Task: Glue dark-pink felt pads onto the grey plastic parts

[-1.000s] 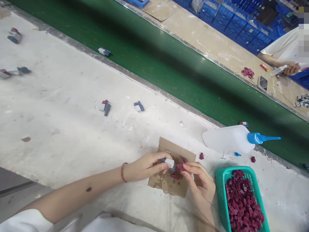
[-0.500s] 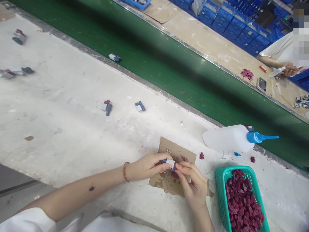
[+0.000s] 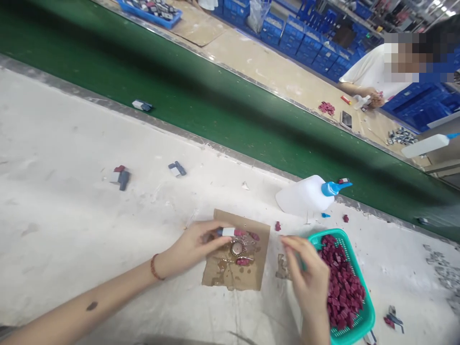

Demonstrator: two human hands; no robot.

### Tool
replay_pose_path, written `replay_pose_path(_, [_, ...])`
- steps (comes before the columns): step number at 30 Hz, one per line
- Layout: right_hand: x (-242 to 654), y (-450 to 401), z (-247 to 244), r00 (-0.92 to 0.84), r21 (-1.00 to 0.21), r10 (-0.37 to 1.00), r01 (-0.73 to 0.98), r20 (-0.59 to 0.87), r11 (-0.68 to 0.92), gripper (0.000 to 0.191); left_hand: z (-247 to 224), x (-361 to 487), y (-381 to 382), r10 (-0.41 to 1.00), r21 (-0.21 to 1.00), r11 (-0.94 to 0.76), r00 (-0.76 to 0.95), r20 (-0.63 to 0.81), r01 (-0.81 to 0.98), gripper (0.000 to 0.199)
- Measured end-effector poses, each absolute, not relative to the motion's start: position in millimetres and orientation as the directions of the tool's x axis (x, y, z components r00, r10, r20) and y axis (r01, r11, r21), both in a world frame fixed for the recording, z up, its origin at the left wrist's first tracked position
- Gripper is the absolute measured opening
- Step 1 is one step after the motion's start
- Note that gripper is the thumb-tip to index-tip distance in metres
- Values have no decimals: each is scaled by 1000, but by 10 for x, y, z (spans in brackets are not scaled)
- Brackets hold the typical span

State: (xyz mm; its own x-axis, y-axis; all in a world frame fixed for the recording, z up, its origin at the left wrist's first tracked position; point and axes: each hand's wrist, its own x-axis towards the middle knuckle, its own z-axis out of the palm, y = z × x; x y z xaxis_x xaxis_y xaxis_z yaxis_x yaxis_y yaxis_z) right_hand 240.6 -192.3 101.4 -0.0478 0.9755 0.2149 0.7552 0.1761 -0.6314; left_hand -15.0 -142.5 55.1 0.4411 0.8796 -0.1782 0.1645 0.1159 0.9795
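Observation:
Thumb and fingers of my left hand (image 3: 201, 242) are closed on a small plastic part (image 3: 228, 232), white and dark blue with a maroon end. It is held over a cardboard piece (image 3: 264, 254) that bears wet-looking spots, a round metal-rimmed thing (image 3: 237, 247) and a few maroon pieces (image 3: 243, 261). My right hand (image 3: 307, 268) is apart from the part, beside the green basket (image 3: 366, 311) of small maroon pieces (image 3: 343, 282). Its fingers are bent and parted, with nothing visible between them.
A white bottle with a blue nozzle (image 3: 302, 195) lies beyond the cardboard. Similar plastic parts (image 3: 122, 178) are scattered on the white table (image 3: 72, 239). A green conveyor belt (image 3: 215, 96) runs across. Past it, a person in a white shirt (image 3: 370, 67) works at another bench (image 3: 266, 67).
My right hand has let go of the plastic part and moved right, toward the basket. The left hand still holds the part. The view has shifted to the right.

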Motion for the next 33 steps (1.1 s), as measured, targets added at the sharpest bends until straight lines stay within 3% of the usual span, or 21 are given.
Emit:
replay_pose_path(2, [2740,-1992,1065,144,-528,973,849,180,-28,21,552,-188,-1328,926,981,110,341,-159,159,29])
replay_pose_path(4, [3038,-2046,1048,217,-421,969,895,118,-149,23,535,-221,-1157,959,984,73,258,-114,163,29])
replay_pose_path(9, [3299,-2068,830,168,-353,984,918,-62,-179,20,413,-160,-439,988,980,53,131,-80,193,38])
replay_pose_path(13, [3234,-2035,753,231,-322,969,914,-83,-246,20,290,-19,169,997,977,19,69,-34,212,33])
replay_pose_path(19, [3249,-2046,870,296,-559,950,774,-96,-298,20,244,-19,482,991,928,-137,42,130,346,43])
replay_pose_path(24, [3155,-2054,982,375,-724,927,636,-13,-267,29,236,-351,376,962,798,-258,72,263,545,34])
replay_pose_path(29, [2811,-2018,1051,439,-827,898,510,12,-238,32,172,-865,485,956,641,-174,-27,291,748,37])
replay_pose_path(33, [2429,-1915,975,295,-880,955,448,-22,-159,33,168,-1152,671,958,573,-94,-84,275,814,43])
